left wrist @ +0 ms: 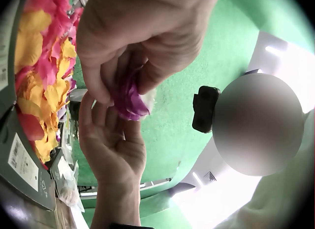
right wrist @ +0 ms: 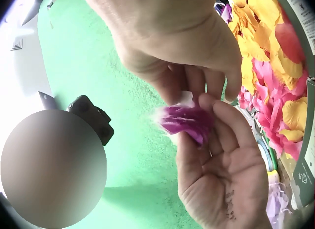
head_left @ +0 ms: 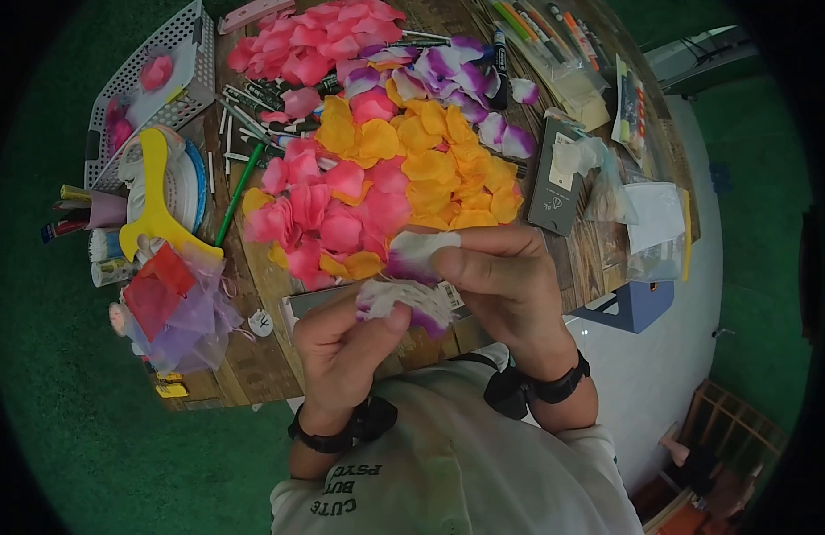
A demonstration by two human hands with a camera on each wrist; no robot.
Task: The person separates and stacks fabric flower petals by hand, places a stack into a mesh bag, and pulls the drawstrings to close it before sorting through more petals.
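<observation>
In the head view, my left hand (head_left: pixel 346 343) pinches a small stack of purple-and-white fabric petals (head_left: pixel 408 303) between thumb and fingers. My right hand (head_left: pixel 511 276) holds a purple-and-white petal (head_left: pixel 421 252) under its thumb, just above that stack. Both hands are close together in front of the chest, over the near edge of the table. The wrist views show the purple petals (left wrist: pixel 132 102) bunched between the fingertips of the two hands. Beyond the hands lie heaps of pink petals (head_left: pixel 310 218) and yellow petals (head_left: pixel 462 183).
More purple-and-white petals (head_left: pixel 448 71) and pink petals (head_left: pixel 319 36) lie at the back. A white basket (head_left: pixel 109 107), a yellow Y-shaped piece (head_left: pixel 154 201) and mesh bags (head_left: pixel 194 312) stand left. A dark box (head_left: pixel 555 183) and bagged markers (head_left: pixel 555 45) are right.
</observation>
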